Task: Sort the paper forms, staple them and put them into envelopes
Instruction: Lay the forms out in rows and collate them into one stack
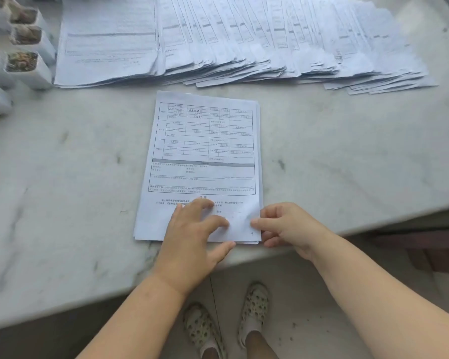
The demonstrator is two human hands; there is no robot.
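Note:
A small stack of printed paper forms (205, 151) lies on the marble table (62, 177) in front of me, its lower edge near the table's front edge. My left hand (192, 242) rests on the stack's lower part with its fingers spread flat. My right hand (285, 226) is at the lower right corner, and its thumb and fingers pinch the edge of the sheets there. Along the back of the table several more piles of forms (231, 40) are fanned out in a row.
White packets with open tops showing brownish contents (24, 60) stand at the far left. The table's front edge runs diagonally, lower on the left. Below it I see the floor and two feet in patterned shoes (228, 325).

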